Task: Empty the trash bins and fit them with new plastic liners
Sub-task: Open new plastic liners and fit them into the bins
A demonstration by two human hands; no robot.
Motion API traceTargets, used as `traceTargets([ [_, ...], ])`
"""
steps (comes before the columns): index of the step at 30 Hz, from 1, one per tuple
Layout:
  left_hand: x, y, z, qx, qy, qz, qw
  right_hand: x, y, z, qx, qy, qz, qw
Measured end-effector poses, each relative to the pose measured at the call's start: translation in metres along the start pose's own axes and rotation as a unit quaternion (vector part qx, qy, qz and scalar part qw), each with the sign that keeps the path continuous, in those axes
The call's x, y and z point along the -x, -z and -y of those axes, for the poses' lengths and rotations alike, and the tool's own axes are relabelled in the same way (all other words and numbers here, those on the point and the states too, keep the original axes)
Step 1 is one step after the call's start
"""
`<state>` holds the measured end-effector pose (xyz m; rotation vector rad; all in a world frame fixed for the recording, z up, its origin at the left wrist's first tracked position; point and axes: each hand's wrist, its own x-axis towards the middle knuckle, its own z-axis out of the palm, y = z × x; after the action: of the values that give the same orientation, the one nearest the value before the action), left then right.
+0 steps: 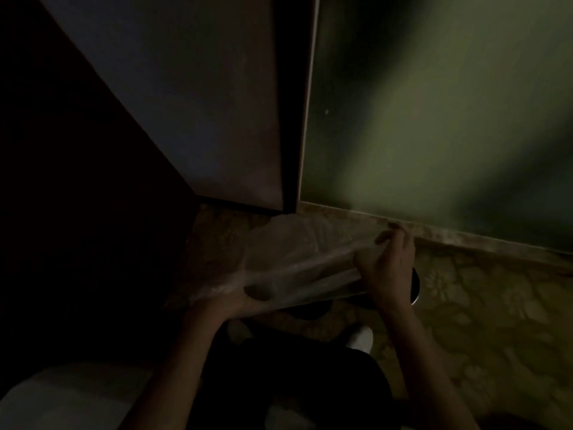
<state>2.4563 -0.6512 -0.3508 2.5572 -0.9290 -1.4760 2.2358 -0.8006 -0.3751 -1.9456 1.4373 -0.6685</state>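
Lower centre-left: your left hand [248,297], fingers curled round one end of the clear plastic liner [297,259].
Centre: the liner, stretched taut between both your hands, low over the patterned floor [480,305].
Centre-right: your right hand [387,262], gripping the liner's other end.
Just behind that hand: a dark trash bin [415,283], mostly hidden, with one glint on its rim.
Upper right: a green wall [434,119].

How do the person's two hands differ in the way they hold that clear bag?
The left hand sits lower and nearer the camera, its thumb laid against the clear liner. The right hand is higher, nearer the wall, with its fingers curled over the liner's edge. Both grip it, stretching it between them.
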Motion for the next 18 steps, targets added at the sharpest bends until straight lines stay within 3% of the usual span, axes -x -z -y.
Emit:
traceTargets([
  [2,-0.02,-0.025,0.022,0.001,0.007,0.024,1.0,0.02,-0.017,-0.034,0.13,0.005,-0.01,0.991],
  [5,-0.052,-0.07,0.054,-0.052,-0.05,-0.015,0.997,0.06,-0.045,-0.095,0.275,-0.023,0.035,0.96],
  [9,-0.099,-0.139,0.101,-0.038,-0.207,-0.086,0.974,0.114,-0.071,-0.166,0.299,-0.064,0.024,0.952],
  [11,-0.108,-0.175,0.127,-0.032,-0.242,-0.103,0.964,0.153,-0.078,-0.194,0.295,-0.09,0.016,0.951],
  [15,-0.098,-0.229,0.155,0.074,-0.291,-0.133,0.944,0.21,-0.07,-0.227,0.138,-0.121,-0.002,0.983],
  [17,-0.08,-0.243,0.155,0.155,-0.261,-0.149,0.941,0.222,-0.06,-0.228,-0.038,-0.16,0.002,0.986],
  [18,-0.072,-0.247,0.154,0.2,-0.232,-0.15,0.94,0.226,-0.057,-0.223,-0.134,-0.198,0.007,0.971],
])
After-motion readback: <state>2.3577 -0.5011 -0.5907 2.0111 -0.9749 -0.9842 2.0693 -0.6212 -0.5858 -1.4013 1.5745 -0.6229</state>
